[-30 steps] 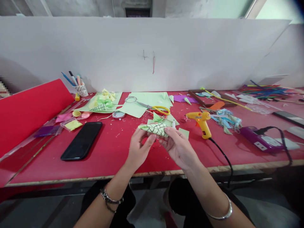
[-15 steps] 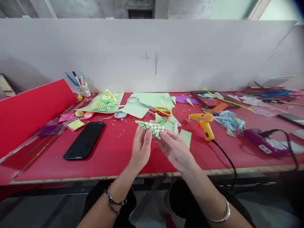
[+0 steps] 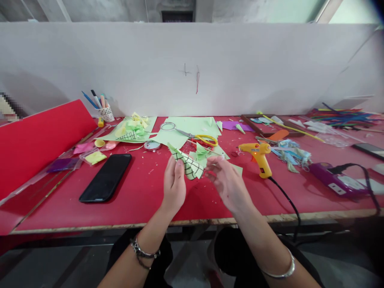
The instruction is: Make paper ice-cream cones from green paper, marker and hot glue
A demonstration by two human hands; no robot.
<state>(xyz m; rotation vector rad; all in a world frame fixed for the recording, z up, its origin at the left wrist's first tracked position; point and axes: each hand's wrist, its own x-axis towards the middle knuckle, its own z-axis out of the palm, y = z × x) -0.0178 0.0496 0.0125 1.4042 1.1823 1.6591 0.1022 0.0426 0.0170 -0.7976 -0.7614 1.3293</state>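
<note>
My left hand (image 3: pixel 175 182) is closed around a pale green paper cone (image 3: pixel 189 165) with a black grid pattern, its thumb pressed on the near side. The cone tilts, with its wider end toward the right. My right hand (image 3: pixel 228 182) is just right of the cone, fingers loosely curved and apart, apparently holding nothing. A small white tip (image 3: pixel 223 157) of an object shows behind its knuckles, mostly hidden. Beyond the hands lie a pleated green paper piece (image 3: pixel 201 152) and yellow-handled scissors (image 3: pixel 207 140).
A yellow glue gun (image 3: pixel 260 158) stands to the right, its black cord running over the table edge. A black phone (image 3: pixel 105 178) lies at left. Green sheets (image 3: pixel 192 122), a tape roll (image 3: pixel 152 145), blue tassels (image 3: pixel 291 154) and a purple power strip (image 3: pixel 337 181) lie around.
My right hand has let go of the cone and moved slightly right and up, over the white tube. The cone has tipped in my left hand, its left end higher.
</note>
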